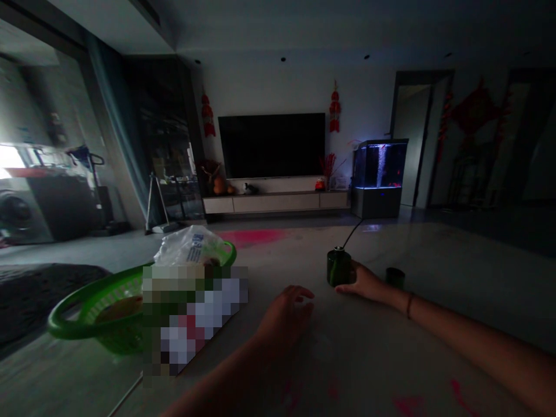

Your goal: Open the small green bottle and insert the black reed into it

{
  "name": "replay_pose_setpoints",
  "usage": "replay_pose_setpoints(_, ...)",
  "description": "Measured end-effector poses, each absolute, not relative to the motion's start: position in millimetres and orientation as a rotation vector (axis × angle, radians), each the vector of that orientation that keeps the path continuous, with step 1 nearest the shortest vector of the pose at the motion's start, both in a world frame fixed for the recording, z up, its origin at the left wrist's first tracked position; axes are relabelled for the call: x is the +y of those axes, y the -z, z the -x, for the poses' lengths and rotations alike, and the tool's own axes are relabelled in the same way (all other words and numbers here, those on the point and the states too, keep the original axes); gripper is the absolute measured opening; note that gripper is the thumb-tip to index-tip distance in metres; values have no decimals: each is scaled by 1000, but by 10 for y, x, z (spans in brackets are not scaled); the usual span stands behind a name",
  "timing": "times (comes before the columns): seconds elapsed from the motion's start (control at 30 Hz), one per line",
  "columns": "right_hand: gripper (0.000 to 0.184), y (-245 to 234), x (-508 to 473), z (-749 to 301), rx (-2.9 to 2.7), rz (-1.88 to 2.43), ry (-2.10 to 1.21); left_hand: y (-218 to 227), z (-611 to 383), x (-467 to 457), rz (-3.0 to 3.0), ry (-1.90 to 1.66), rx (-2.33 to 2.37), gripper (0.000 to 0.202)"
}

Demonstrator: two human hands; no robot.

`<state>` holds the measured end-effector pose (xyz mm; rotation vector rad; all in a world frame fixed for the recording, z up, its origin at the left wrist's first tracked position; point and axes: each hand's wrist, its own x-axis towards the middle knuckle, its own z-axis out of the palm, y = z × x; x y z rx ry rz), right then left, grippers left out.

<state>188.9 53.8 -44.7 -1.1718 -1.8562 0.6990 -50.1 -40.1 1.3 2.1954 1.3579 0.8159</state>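
Observation:
My right hand (362,284) grips the side of a small green glass bottle (339,267), and a thin dark stem rises from the bottle's mouth. A short dark green cup (395,278) stands just beyond my right hand, and a thin dark bracelet circles that wrist. My left hand (286,317) rests on the pale tabletop (347,359), fingers loosely curled and holding nothing. To its left is a green plastic basket (99,304) with a clear plastic bag (191,246) at its far side. A pixelated patch hides the area beside the basket.
A wall-mounted television (271,145) hangs above a low cabinet (275,202) at the far wall. A lit aquarium (380,179) stands to its right, with a doorway beyond. Red hanging ornaments (207,116) flank the television. Appliances stand at the far left.

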Motion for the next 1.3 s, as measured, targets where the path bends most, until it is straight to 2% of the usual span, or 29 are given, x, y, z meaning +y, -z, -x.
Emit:
replay_pose_setpoints(0.2,54,396,475,-1891,-1907,1122,-705,-25,497,-405,-2219,-818,1354,23)
replay_pose_setpoints(0.47,67,462,526,-1931,-1914,1129,-702,-16,493,-391,-2223,-808,1361,23)
replay_pose_setpoints(0.97,66,403,462,-1915,-1887,1142,-739,-99,476,-437,-2209,-738,1399,23)
replay_pose_setpoints(1.13,66,350,485,-1986,-1973,1116,-905,-122,470,-450,-2185,-702,1432,25)
replay_pose_setpoints(1.3,58,304,464,-2013,-1950,1024,-1038,-118,473,-442,-2216,-718,1398,24)
